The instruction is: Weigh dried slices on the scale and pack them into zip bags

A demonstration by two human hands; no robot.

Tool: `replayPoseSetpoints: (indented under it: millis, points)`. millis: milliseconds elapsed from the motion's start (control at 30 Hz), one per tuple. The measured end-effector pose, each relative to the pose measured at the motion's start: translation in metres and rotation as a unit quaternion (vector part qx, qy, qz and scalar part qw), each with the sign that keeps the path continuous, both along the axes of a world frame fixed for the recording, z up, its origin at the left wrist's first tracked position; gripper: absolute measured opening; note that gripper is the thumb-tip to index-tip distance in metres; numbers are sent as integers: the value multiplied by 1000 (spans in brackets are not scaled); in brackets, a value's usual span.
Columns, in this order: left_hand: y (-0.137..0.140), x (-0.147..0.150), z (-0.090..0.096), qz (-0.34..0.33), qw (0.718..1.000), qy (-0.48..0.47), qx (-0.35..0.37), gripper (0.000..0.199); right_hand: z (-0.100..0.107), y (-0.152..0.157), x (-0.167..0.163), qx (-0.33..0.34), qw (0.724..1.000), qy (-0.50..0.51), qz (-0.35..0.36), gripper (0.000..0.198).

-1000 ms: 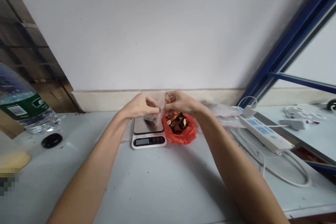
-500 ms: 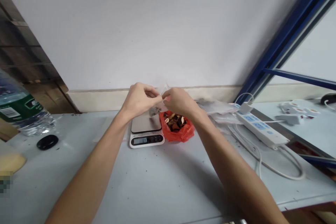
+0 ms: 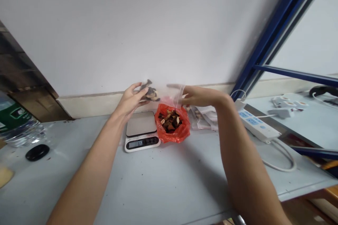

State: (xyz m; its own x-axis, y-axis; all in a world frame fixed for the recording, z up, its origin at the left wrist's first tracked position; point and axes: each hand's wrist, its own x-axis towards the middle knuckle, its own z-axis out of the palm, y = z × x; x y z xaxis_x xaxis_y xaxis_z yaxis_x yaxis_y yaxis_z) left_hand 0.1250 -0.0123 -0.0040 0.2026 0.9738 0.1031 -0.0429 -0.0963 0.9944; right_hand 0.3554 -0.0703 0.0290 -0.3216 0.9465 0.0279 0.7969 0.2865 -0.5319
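Note:
My left hand is closed on the lower end of a clear zip bag, which lies on its side in the air. Dark and pale dried slices are gathered at that end. At the bag's mouth is my right hand, its index finger stretched into the bag and its other fingers apart; its thumb is hard to make out. Below the bag, a red plastic bag stands open with brown dried slices inside. Beside it is a white kitchen scale with nothing on its plate.
More clear bags lie right of the red bag. Farther right is a white power strip with its cable. A large water bottle and a black oval object are on the left. A wall rises behind the table.
My hands have moved apart from their pinch at the bag's top. The bag has gone from hanging to lying sideways, its mouth to the right. The view has shifted slightly.

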Motion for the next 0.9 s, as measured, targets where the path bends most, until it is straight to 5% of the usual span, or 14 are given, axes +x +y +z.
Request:
replayPoseSetpoints:
  millis: [67,167,333,500,667,767,900]
  points:
    - [0,1,1,10,1000,15,7,35,2,-5,14,-69,998,1,12,37]
    - [3,2,0,4,999,29,36,37,6,-13,33,-115,993,17,3,31]
    - [8,9,-8,-18,994,35,106,50,6,-17,43,-102,992,17,-67,32]
    - [5,18,-10,-27,982,56,176,39,4,-10,33,-110,989,-8,-95,30]
    - [-8,19,1,-28,964,74,252,32,-2,1,23,-83,986,-73,-125,59]
    - [-14,17,8,-37,958,57,277,31,-8,8,17,-41,993,-75,-87,61]
    - [-13,10,13,-42,967,-14,250,33,-15,15,6,-6,1000,11,-13,37]
